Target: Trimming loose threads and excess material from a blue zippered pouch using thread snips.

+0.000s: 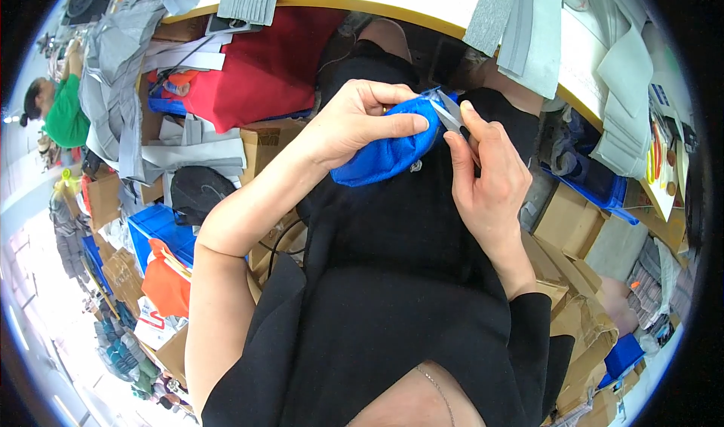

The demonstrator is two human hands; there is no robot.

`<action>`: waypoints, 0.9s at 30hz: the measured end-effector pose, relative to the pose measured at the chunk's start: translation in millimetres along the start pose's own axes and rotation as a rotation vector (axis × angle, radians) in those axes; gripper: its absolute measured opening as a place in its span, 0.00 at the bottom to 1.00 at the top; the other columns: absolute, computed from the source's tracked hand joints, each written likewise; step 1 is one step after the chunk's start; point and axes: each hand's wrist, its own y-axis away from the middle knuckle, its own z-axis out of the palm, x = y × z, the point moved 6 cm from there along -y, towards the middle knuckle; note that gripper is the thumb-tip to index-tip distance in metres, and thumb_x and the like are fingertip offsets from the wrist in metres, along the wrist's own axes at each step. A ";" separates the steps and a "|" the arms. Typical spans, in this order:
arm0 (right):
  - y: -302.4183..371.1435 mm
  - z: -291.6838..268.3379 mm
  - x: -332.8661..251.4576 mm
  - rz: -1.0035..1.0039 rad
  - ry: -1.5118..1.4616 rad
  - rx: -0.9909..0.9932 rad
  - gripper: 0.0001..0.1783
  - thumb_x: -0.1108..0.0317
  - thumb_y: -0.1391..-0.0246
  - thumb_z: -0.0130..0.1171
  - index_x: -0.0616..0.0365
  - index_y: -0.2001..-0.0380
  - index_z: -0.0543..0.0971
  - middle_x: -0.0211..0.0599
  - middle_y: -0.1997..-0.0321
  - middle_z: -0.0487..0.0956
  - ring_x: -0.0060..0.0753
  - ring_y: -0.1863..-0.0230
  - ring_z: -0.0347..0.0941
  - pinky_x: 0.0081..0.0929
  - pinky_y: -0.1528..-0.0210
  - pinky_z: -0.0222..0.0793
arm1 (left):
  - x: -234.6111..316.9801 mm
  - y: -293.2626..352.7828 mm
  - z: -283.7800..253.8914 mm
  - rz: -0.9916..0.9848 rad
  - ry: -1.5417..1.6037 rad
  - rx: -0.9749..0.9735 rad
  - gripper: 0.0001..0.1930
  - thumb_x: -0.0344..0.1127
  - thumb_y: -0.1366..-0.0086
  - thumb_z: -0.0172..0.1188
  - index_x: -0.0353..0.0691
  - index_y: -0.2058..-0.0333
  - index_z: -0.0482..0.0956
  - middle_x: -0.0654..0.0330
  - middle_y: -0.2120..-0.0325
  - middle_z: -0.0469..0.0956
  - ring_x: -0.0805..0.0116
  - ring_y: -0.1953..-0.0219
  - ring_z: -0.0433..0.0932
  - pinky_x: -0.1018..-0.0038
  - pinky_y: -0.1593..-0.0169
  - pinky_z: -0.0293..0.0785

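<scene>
My left hand (354, 121) grips a bunched piece of bright blue mesh fabric (381, 155) in front of my chest, thumb pressed along its top. My right hand (486, 178) holds small metal thread snips (450, 114), whose blades touch the upper right edge of the blue fabric. Both hands are over my lap, which is covered in black clothing. A small metal part hangs from the fabric's lower edge.
A white table with a yellow edge (392, 8) lies ahead, with grey fabric strips (520, 19) draped over it. Red cloth (264, 72), cardboard boxes (566, 216) and blue crates (158, 231) crowd the floor. Another person in green (64, 114) is at the far left.
</scene>
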 end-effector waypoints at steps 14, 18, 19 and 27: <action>-12.1 10.3 7.6 0.014 -0.230 -0.115 0.10 0.78 0.54 0.65 0.60 0.66 0.80 0.28 0.78 0.71 0.26 0.79 0.67 0.20 0.76 0.63 | -15.5 -1.7 10.0 -0.005 -0.110 -0.102 0.13 0.23 0.43 0.68 0.34 0.57 0.83 0.63 0.66 0.83 0.81 0.65 0.79 0.81 0.57 0.76; -13.7 14.8 -9.9 -0.265 0.070 -0.103 0.12 0.77 0.61 0.62 0.58 0.69 0.76 0.32 0.73 0.73 0.36 0.72 0.70 0.29 0.73 0.68 | -22.4 -4.0 7.9 -0.056 -0.099 -0.111 0.13 0.24 0.43 0.67 0.33 0.57 0.83 0.62 0.67 0.84 0.81 0.67 0.79 0.81 0.59 0.77; -11.7 16.6 -5.4 -0.276 0.022 -0.111 0.06 0.74 0.51 0.61 0.57 0.68 0.75 0.30 0.73 0.71 0.29 0.72 0.68 0.27 0.73 0.66 | -23.6 -3.2 8.1 -0.120 -0.116 -0.110 0.13 0.23 0.44 0.67 0.32 0.58 0.83 0.63 0.65 0.83 0.81 0.64 0.78 0.81 0.57 0.75; -5.7 13.8 41.2 0.498 -2.210 -0.105 0.13 0.57 0.31 0.47 0.50 0.69 0.68 0.20 0.79 0.65 0.15 0.79 0.55 0.15 0.79 0.50 | -13.2 0.1 4.2 -0.102 -0.214 -0.131 0.10 0.31 0.41 0.69 0.34 0.61 0.85 0.64 0.71 0.84 0.82 0.71 0.78 0.82 0.63 0.75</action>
